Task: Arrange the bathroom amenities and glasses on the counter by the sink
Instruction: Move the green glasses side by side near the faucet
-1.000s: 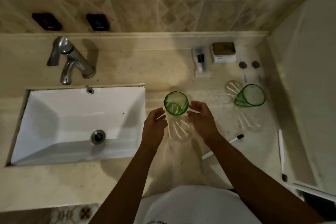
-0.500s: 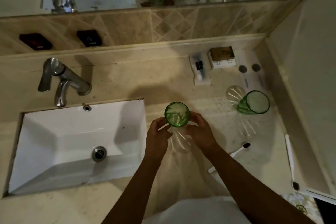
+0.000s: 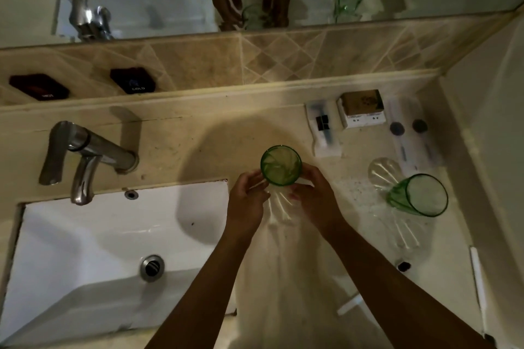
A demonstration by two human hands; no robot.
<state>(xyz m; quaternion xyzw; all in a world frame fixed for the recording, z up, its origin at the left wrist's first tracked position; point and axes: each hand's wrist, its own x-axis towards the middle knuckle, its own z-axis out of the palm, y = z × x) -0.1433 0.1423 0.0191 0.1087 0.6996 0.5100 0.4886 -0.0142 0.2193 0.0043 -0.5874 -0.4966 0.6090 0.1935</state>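
A green drinking glass (image 3: 281, 165) stands upright on the beige stone counter (image 3: 198, 133) just right of the white sink (image 3: 119, 246), its round mouth facing up and pale streaks of light showing through its translucent wall. Both hands meet at the near side of this glass: the left hand (image 3: 246, 203) curls its fingers against the glass's left lower wall, and the right hand (image 3: 314, 199) wraps fingers and thumb against its right lower wall, so the glass sits between the two hands and slightly beyond the fingertips, farther from the person. A thin white stick-like item seems to lie across the fingers beside the glass, but what it is cannot be told. A second green glass (image 3: 419, 196) stands well to the right of the sink, near the side wall, appearing tilted in the wide view. Behind it, against the backsplash right of the sink, sit a white packet (image 3: 324, 129), a small box with a brown top (image 3: 361, 109) and a clear sachet with two dark caps (image 3: 408, 130). A white toothbrush (image 3: 477, 282) lies along the counter's right edge. The chrome faucet (image 3: 85, 156) stands behind the sink.
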